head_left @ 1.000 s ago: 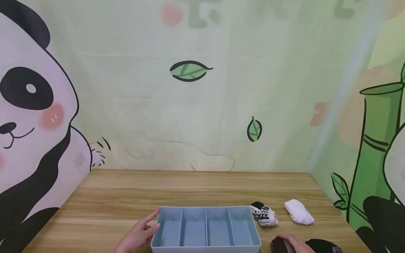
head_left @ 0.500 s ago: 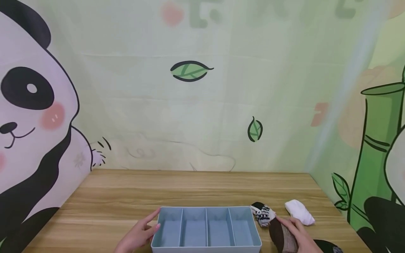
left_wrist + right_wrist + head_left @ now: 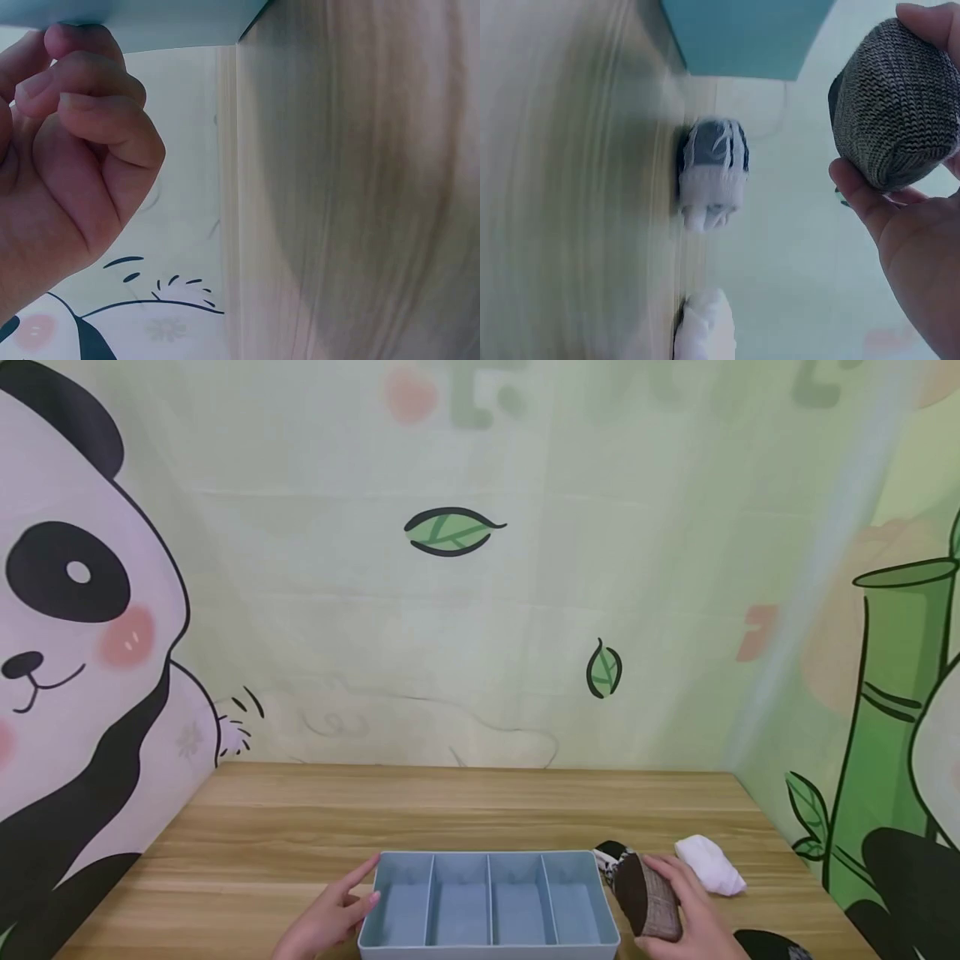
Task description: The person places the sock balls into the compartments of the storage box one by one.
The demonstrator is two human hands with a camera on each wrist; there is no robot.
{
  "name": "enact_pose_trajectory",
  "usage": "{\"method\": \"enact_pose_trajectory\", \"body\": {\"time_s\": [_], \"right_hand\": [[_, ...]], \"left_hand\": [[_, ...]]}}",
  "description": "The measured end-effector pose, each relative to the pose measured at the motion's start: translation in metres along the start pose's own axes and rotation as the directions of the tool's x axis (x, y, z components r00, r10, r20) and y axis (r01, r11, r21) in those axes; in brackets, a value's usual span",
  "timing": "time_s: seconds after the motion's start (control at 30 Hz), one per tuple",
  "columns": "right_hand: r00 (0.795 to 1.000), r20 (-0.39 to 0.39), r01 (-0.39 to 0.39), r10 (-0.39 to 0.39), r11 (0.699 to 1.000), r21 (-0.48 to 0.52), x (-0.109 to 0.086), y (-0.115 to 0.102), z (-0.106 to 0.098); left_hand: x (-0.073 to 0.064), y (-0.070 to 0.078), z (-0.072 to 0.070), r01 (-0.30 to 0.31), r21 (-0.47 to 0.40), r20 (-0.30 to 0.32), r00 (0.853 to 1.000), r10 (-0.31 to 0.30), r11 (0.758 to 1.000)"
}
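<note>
My right hand (image 3: 697,914) grips a rolled-up brown and grey sock (image 3: 649,897), held up to the right of a light blue divided box (image 3: 489,952). The sock's ribbed grey knit (image 3: 900,105) shows between thumb and fingers in the right wrist view. At the box's left wall, my left hand (image 3: 330,914) touches it with a straight index finger and the thumb; its other fingers (image 3: 112,124) are loosely bent in the left wrist view. A black-and-white patterned sock roll (image 3: 714,176) lies beside the box, partly hidden by the brown one in the head view.
A white rolled sock (image 3: 710,865) lies farther right on the wooden table (image 3: 480,810). Near the front right is a black sock (image 3: 772,946), partly cut off by the frame. Behind the table hangs a printed cloth (image 3: 480,635) with a panda and bamboo.
My right hand has brought the brown and grey sock up from the table's front right, leftward and toward the box, now covering part of the patterned sock. The left hand and box stay put.
</note>
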State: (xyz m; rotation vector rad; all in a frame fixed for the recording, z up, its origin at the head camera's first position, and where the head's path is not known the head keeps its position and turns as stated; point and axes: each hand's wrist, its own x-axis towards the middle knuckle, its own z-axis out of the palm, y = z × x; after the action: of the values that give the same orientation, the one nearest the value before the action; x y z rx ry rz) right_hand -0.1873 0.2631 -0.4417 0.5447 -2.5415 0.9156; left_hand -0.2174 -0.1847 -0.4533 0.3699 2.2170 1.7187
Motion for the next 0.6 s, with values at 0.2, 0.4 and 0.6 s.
{"method": "enact_pose_trajectory", "body": {"time_s": [0.2, 0.4, 0.6], "right_hand": [[0.998, -0.033, 0.061, -0.059, 0.997, 0.053, 0.006, -0.008, 0.008], [0.998, -0.034, 0.06, -0.057, 0.993, 0.106, 0.011, -0.014, 0.016], [0.999, -0.004, 0.045, -0.045, 0.973, 0.225, 0.015, -0.017, 0.021]], "left_hand": [[0.0, -0.001, 0.0, -0.017, 0.025, -0.005, 1.0, 0.017, 1.0], [0.0, 0.0, 0.001, -0.018, 0.038, -0.018, 1.0, 0.019, 0.999], [-0.001, 0.0, 0.001, -0.011, 0.028, -0.008, 1.0, 0.012, 1.0]]}}
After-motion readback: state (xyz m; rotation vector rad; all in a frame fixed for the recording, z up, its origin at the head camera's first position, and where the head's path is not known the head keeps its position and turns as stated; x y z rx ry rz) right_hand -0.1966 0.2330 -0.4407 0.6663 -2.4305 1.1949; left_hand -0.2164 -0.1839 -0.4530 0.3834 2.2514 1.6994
